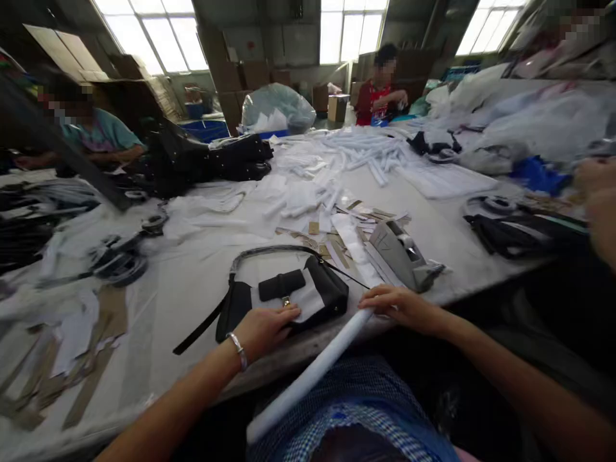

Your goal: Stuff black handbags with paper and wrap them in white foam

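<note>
A black handbag (pixel 334 285) with a whitish sheet across its front lies on the table before me. Its flap has a small gold clasp (pixel 286 301), and its handle (pixel 269 249) looks wrapped in clear film. My left hand (pixel 269 326) lies on the bag's front, fingers stretched out by the clasp. My right hand (pixel 392 303) is closed round the upper end of a long white padding roll (pixel 312 372), which slants down over my lap. A thin black strap runs from the bag to the right fingers; whether they grip it, I cannot tell.
A grey tape dispenser (pixel 402 253) stands just beyond my right hand. Cardboard strips (pixel 337 247) and white rolls (pixel 370 154) lie farther back. Black bags (pixel 231 160) are piled at back left. Co-workers sit at left and across; another person's hand (pixel 599 192) shows at right.
</note>
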### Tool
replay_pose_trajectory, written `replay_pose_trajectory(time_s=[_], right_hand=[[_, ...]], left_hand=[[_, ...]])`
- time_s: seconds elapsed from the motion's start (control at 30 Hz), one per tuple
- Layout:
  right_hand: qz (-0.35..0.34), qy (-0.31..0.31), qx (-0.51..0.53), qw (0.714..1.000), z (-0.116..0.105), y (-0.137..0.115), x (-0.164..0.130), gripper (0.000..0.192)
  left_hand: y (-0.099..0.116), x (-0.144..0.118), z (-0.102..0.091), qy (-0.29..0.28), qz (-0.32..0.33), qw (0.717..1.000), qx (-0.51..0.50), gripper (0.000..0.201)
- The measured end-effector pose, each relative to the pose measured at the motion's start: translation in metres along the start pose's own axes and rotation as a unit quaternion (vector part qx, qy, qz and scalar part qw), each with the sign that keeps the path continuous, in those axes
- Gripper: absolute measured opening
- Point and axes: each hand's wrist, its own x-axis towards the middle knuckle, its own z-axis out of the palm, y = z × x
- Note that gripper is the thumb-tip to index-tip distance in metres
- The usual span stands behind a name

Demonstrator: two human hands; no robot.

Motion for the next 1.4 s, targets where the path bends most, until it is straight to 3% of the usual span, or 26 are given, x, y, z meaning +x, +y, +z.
replay_pose_trajectory(time_s=[0.2,0.33,0.4,0.57,0.63,0.73,0.83,0.97,1.1,1.23,1.4], right_hand=[[0.029,0.198,-0.065,0.978,0.075,-0.011,0.004,0.032],[0.042,0.312,-0.118,0.942,0.101,-0.013,0.022,0.024],[0.050,0.334,-0.155,0.928,0.105,-0.015,0.025,0.020],[0.051,0.342,-0.255,0.903,0.094,-0.032,0.021,0.020],[-0.013,0.313,-0.282,0.907,0.089,-0.042,0.026,0.031],[-0.122,0.221,-0.313,0.916,0.091,-0.046,0.046,0.045],[-0.170,0.202,-0.305,0.915,0.103,-0.034,0.066,0.042],[-0.166,0.246,-0.279,0.913,0.118,-0.015,0.072,0.036],[-0.165,0.269,-0.265,0.911,0.122,-0.014,0.070,0.034],[-0.168,0.268,-0.265,0.911,0.122,-0.015,0.070,0.034],[-0.178,0.231,-0.272,0.917,0.116,-0.024,0.069,0.034]], left_hand=[[0.004,-0.001,-0.013,0.013,0.017,1.000,-0.014,0.048],[0.012,-0.007,-0.004,0.041,0.030,0.998,0.022,0.072],[0.013,-0.010,0.010,0.082,0.034,0.994,0.064,0.068],[0.010,-0.013,0.047,0.207,0.033,0.966,0.151,0.061],[0.010,-0.013,0.054,0.227,0.034,0.957,0.179,0.061],[0.013,-0.013,0.061,0.252,0.030,0.944,0.212,0.057],[0.019,-0.012,0.066,0.279,0.010,0.933,0.228,0.055],[0.038,-0.008,0.068,0.313,-0.051,0.919,0.236,0.056],[0.056,0.000,0.059,0.293,-0.100,0.925,0.222,0.046],[0.051,0.005,0.061,0.287,-0.070,0.926,0.236,0.050],[0.038,0.007,0.088,0.381,-0.069,0.888,0.248,0.048]])
